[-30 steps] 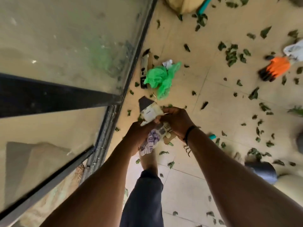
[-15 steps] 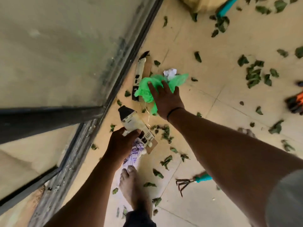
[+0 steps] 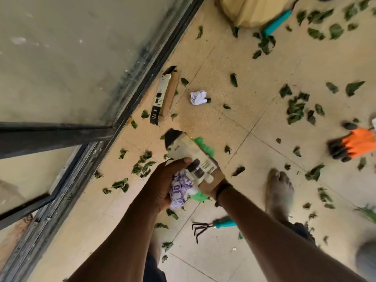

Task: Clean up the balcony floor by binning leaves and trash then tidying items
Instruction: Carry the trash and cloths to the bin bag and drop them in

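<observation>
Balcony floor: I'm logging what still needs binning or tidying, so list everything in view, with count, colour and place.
carton: one, cream and black, held in the hands
printed paper: one, white and purple, crumpled in the left hand
green bag: one, green, showing behind the carton
flat box: one, white, black and brown, on the floor by the door track
paper ball: one, white, on the floor beside the flat box
leaves: many, green, scattered over the tiles
hand rake: one, black prongs, teal handle, under the right forearm
glove: one, orange and black, right edge
teal handle: one, top
tan pot: one, top
left hand: grips paper and carton
right hand: mostly hidden under the carton
bare foot: one, right of the hands
</observation>
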